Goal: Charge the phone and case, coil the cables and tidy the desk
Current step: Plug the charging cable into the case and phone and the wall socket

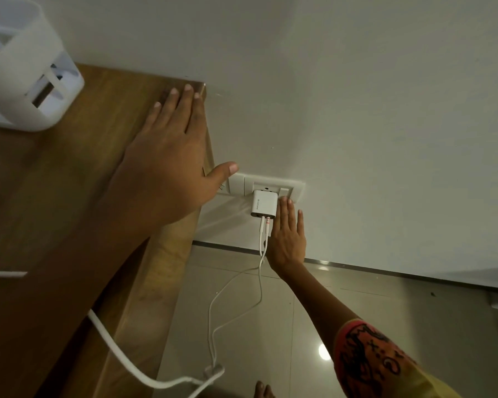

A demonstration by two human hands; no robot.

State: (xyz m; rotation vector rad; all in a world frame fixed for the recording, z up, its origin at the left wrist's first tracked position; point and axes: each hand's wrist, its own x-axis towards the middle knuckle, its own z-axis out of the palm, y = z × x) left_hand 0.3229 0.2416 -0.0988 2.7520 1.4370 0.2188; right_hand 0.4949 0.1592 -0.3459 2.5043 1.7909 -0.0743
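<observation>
Head view: the white charger point(263, 203) sits plugged into the wall socket plate point(270, 183) just beside the desk point(55, 211), with two thin cables point(261, 237) hanging down from it. The right hand point(288, 239), fingers straight and together, touches the plate just right of the charger. The left hand point(161, 168) lies flat and spread on the desk corner, its thumb hiding the plate's left end, and a white slotted organiser point(26, 90) stands far left.
</observation>
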